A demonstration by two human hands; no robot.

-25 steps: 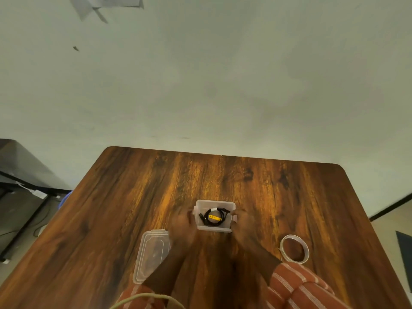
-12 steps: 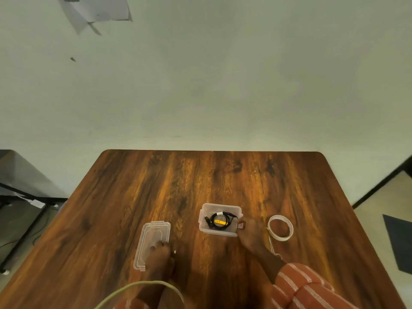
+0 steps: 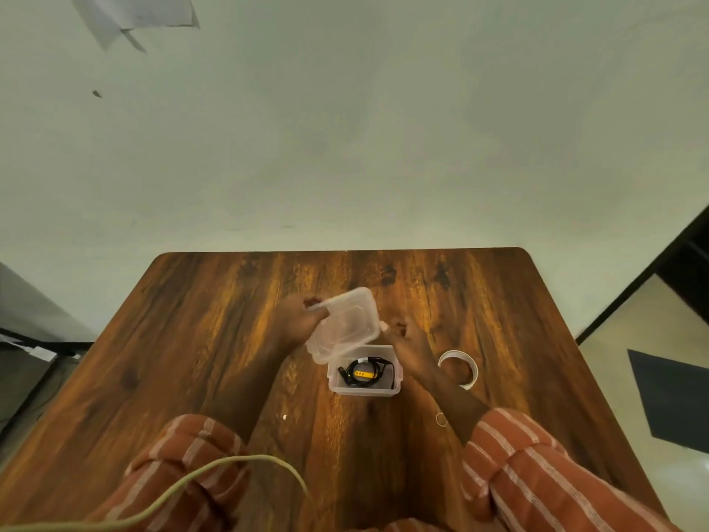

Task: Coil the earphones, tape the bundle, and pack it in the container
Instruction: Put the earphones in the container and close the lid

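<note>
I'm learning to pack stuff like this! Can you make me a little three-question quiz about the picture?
1. True or false: the lid is snapped shut on the box.
2. What lies inside the box? A) earphones B) a spoon C) coins
3. Which hand grips the lid?

Key: 1. False, it is held tilted above the box. 2. A. 3. The left hand; the right hand is at the lid's other edge.

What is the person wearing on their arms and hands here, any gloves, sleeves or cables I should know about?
Both hands are bare, no gloves: left hand, right hand. Each forearm is uncovered, with rust-orange sleeves bearing thin white stripes pushed up toward the elbows. A pale cable loops across the left sleeve at the bottom of the view. No rings or watch are discernible.
</note>
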